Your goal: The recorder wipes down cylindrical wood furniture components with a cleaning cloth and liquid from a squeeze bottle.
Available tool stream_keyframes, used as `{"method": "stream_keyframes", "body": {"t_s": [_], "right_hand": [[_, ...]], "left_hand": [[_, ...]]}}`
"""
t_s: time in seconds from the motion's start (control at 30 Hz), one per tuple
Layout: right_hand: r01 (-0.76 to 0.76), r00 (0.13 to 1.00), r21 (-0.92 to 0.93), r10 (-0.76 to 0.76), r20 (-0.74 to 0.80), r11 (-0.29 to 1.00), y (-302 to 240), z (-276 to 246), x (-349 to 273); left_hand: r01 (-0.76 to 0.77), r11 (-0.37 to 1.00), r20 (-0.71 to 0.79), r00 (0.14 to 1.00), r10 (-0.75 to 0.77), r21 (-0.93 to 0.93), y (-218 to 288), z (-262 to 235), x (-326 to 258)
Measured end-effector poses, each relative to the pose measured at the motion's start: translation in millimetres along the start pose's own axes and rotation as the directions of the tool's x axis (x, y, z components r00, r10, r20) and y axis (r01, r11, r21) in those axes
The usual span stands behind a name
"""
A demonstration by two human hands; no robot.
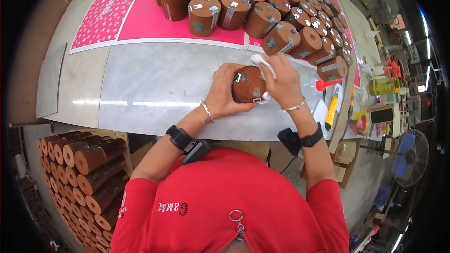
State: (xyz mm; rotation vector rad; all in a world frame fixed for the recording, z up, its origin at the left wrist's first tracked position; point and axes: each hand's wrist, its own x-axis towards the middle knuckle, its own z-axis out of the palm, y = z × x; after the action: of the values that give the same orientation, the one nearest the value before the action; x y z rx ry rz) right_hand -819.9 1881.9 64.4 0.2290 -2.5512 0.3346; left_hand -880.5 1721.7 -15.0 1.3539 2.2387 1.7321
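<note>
Over the grey metal worktop, my left hand is closed around the left side of a brown cylinder with small metal pieces on its top face. Against the cylinder's right side, my right hand pinches a white cloth, part of which sticks out above and below the fingers. Just beyond both hands, many similar brown cylinders with metal strips and fittings stand in rows on a pink sheet.
Right of my hands lie a bottle with a red nozzle and a yellow-handled cutter. Hollow brown rolls are stacked below the table at left. A fan stands at far right.
</note>
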Motion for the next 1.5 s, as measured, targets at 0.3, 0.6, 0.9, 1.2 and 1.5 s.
{"method": "stream_keyframes", "body": {"t_s": [0.3, 0.6, 0.9, 1.2, 1.5], "right_hand": [[-0.541, 0.841, 0.178, 0.528, 0.120, 0.822, 70, -5, -132], [-0.353, 0.929, 0.277, 0.301, 0.214, 0.894, 14, -6, -95], [-0.306, 0.935, 0.401, 0.194, 0.296, 0.863, 12, 4, -83], [-0.323, 0.886, 0.612, 0.004, 0.463, 0.722, -16, 34, -54], [-0.094, 0.856, 0.707, -0.306, 0.417, 0.701, -64, 91, 2]], "left_hand": [[-0.063, 0.997, -0.091, 0.994, 0.059, -0.033, -2, 7, -3], [0.049, 0.952, -0.156, 0.988, -0.002, 0.302, 1, 20, -12], [0.234, 0.930, -0.265, 0.951, -0.159, 0.283, 34, -29, -47], [0.828, 0.543, -0.866, 0.368, -0.338, 0.139, 247, -182, -244], [0.910, -0.231, -0.934, -0.306, 0.185, -0.344, 509, -226, -439]]}}
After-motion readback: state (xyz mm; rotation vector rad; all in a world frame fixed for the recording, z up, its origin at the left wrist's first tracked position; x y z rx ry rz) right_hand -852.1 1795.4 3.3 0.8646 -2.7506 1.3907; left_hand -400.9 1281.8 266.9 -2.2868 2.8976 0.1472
